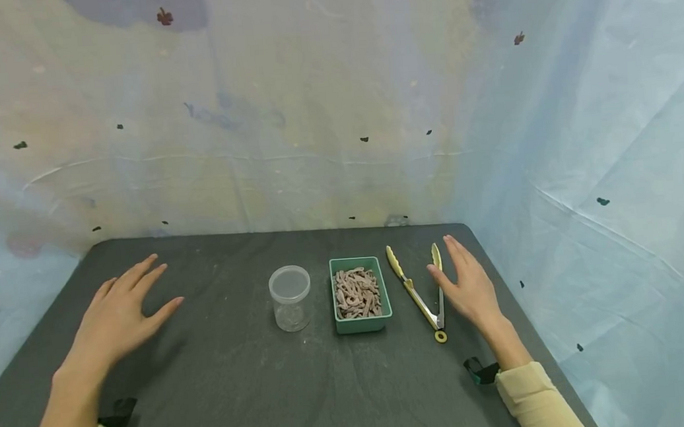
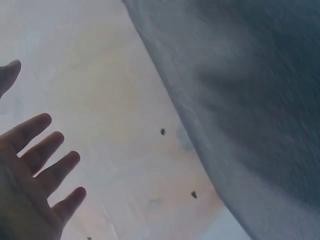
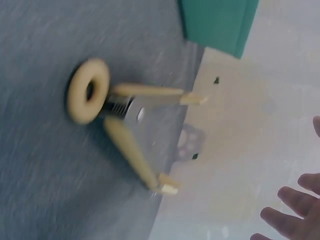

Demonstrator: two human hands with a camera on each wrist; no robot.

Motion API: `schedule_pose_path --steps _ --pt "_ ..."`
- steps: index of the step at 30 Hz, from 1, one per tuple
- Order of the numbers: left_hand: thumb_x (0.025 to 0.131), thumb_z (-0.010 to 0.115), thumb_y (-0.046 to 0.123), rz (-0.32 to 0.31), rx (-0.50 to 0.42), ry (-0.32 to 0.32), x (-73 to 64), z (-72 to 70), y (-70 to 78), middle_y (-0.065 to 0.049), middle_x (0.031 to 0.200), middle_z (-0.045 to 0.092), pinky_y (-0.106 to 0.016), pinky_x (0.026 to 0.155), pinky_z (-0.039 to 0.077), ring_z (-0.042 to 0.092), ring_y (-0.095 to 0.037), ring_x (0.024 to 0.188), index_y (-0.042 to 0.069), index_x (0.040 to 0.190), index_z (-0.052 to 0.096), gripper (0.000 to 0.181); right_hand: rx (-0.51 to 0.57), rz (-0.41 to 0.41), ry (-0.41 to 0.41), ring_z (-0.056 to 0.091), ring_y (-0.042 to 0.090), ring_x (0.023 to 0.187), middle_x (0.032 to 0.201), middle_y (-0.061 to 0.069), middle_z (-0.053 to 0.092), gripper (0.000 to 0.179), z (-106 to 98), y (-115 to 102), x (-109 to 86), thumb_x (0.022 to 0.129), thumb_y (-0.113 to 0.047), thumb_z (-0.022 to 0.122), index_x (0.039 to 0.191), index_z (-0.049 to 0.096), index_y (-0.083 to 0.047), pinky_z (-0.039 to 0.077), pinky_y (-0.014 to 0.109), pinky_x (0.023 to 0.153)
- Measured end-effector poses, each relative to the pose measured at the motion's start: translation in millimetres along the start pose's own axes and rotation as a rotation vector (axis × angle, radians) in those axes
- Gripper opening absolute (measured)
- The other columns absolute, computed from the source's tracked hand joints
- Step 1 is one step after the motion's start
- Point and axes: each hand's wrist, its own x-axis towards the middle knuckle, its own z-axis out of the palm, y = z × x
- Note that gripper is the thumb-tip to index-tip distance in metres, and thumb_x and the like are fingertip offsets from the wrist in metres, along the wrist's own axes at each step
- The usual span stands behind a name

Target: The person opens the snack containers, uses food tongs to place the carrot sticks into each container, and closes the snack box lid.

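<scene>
My left hand (image 1: 115,315) hovers over the left side of the table, fingers spread, holding nothing. On the right, my right hand (image 1: 469,288) is raised with straight fingers and overlaps one arm of the tongs in the head view. The yellow-and-silver tongs (image 1: 419,297) lie spread on the table, their ring toward me; the right wrist view shows the yellow ring (image 3: 89,91) close up. Left of them stands a green rectangular container (image 1: 364,324) filled with brownish-grey strip-like pieces (image 1: 357,293). A clear round jar (image 1: 291,300) with a lid stands beside the container.
All of this stands on a dark grey table (image 1: 241,392) with rounded far corners. Behind it and along the right side hangs a pale patterned sheet (image 1: 287,111). Black straps (image 1: 118,416) sit at both wrists.
</scene>
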Motion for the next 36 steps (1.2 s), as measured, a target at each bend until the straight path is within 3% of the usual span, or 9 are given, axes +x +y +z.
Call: schedule_pose_path --steps 5,10,15,23,36 --pt "0.094 0.079 0.035 0.054 -0.022 0.129 8.5 -0.3 19.6 -0.023 0.155 0.046 -0.07 0.107 0.032 0.049 -0.051 0.13 0.0 0.146 0.055 0.067 0.074 0.013 0.032 0.035 0.043 0.15 0.166 0.018 0.034 0.072 6.3 -16.4 -0.3 0.106 -0.039 0.061 0.164 0.031 -0.008 0.034 0.067 0.113" --pt "0.086 0.084 0.017 0.142 -0.078 0.289 17.0 1.9 40.2 -0.022 0.142 0.057 -0.071 0.1 0.04 0.058 -0.049 0.121 0.001 0.14 0.061 0.061 0.185 0.008 0.076 0.036 0.042 0.15 0.165 0.019 0.036 0.072 12.7 -33.7 -0.4 0.105 -0.035 0.064 0.163 0.033 -0.008 0.033 0.065 0.115" --pt "0.085 0.084 0.009 0.196 -0.195 0.372 23.9 7.2 59.2 -0.021 0.137 0.062 -0.069 0.092 0.044 0.06 -0.046 0.117 0.001 0.138 0.063 0.057 0.277 0.028 0.067 0.032 0.042 0.152 0.165 0.02 0.035 0.072 23.6 -49.0 -3.1 0.105 -0.033 0.064 0.164 0.032 -0.009 0.031 0.066 0.116" --pt "0.088 0.081 0.003 0.21 -0.379 0.385 33.7 21.4 84.5 -0.017 0.138 0.062 -0.066 0.095 0.044 0.059 -0.043 0.121 0.004 0.138 0.064 0.053 0.399 0.016 0.065 0.042 0.035 0.147 0.162 0.015 0.041 0.069 40.1 -73.4 -2.1 0.104 -0.032 0.066 0.161 0.037 -0.008 0.042 0.058 0.112" --pt "0.094 0.077 0.003 0.256 -0.558 0.285 46.9 39.0 117.0 -0.016 0.144 0.058 -0.068 0.103 0.039 0.054 -0.041 0.131 0.004 0.14 0.062 0.049 0.514 -0.024 -0.031 0.046 0.038 0.144 0.164 0.014 0.04 0.066 68.0 -111.9 -4.3 0.104 -0.029 0.066 0.162 0.038 -0.012 0.044 0.058 0.111"
